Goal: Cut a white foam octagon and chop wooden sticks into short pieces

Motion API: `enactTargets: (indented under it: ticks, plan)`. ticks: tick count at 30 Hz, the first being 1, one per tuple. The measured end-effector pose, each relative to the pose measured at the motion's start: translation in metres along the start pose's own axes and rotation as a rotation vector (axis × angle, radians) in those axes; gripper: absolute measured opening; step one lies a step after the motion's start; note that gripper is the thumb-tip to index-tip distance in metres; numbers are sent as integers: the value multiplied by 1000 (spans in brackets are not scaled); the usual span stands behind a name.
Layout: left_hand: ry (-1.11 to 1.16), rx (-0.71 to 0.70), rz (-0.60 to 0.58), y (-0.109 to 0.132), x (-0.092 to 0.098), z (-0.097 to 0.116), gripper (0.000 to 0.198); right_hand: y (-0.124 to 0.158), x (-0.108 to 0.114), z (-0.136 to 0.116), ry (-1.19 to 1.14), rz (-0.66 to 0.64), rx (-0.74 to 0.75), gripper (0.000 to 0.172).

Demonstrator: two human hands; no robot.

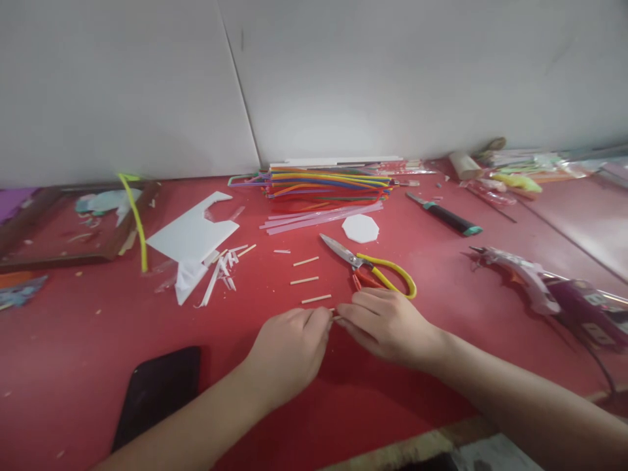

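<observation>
My left hand and my right hand meet low over the red table, fingers pinched together. Between their fingertips shows the end of a short wooden stick; most of it is hidden by the fingers. Just beyond lie three similar short sticks, the nearest stick close to my left knuckles. Scissors with one yellow and one red handle rest past my right hand, which partly covers the red handle. A white octagonal piece lies behind the scissors.
Cut white board and scraps lie left, a phone near my left forearm. Colourful pipe cleaners lie by the wall. To the right are a cutter knife and a glue gun with a cable.
</observation>
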State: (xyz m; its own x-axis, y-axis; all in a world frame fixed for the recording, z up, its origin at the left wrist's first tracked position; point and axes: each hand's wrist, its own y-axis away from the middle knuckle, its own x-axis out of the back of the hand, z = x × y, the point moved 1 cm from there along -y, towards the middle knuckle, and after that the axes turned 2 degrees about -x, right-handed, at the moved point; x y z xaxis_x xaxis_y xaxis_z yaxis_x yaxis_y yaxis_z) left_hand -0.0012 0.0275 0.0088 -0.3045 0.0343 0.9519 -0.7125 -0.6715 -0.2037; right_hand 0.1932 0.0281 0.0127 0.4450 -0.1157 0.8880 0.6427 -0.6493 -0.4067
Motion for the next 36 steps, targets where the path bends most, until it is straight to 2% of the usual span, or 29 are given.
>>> enactTargets:
  ticks: [8,13,16,19,22,23,25,27,29,31,34,36]
  plan:
    - [7,-52,50,2,3,3,19,3,1,-6,-101,56,-32,20]
    - [-26,-16,46,2,1,4,18,3,-3,-10,-83,64,-67,23]
    - [-82,-39,43,1,1,1,19,4,-5,-9,-57,21,-59,26]
    - [-138,-122,23,1,1,-3,22,5,-5,-6,-44,-55,-5,29]
    - [-73,-171,47,0,3,-6,21,4,0,-1,-161,-67,11,25]
    - [11,-143,75,-1,5,-6,21,4,2,1,-229,-46,-9,22]
    - [275,13,137,-4,10,-8,22,3,7,6,-331,24,-81,19]
    - [563,232,191,-7,13,-10,27,2,11,11,-339,76,-182,29]
    - [716,374,255,-10,15,-14,28,2,14,14,-310,102,-265,37]
    - [730,419,313,-12,15,-18,26,2,14,14,-325,124,-286,31]
    - [719,413,319,-12,13,-21,22,2,13,10,-390,131,-283,17]
    - [740,396,306,-11,11,-21,17,1,9,8,-446,107,-286,21]
